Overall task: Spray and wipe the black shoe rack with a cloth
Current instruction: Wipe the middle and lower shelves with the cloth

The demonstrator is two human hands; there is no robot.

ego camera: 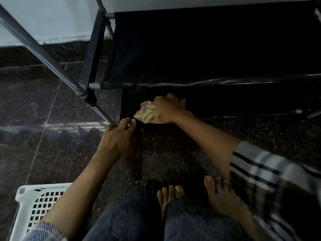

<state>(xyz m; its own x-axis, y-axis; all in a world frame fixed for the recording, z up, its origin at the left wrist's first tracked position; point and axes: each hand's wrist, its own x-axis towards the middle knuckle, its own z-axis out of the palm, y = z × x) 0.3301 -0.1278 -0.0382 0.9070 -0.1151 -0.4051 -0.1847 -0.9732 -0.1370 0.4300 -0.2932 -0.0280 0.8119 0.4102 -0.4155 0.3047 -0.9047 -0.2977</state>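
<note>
Gripping the bunched cloth [147, 113], right hand [166, 108] fingers press it onto the rack's lowest shelf [225, 101].

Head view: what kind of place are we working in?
Probably a home, indoors: a black fabric shoe rack on a polished dark stone floor by a pale wall, bare feet.

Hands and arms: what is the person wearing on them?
No gloves or rings show on the left hand or the right hand. Both forearms are bare. The left sleeve is pale blue cloth with thin stripes. The right sleeve is light grey cloth with bold black stripes.
</note>
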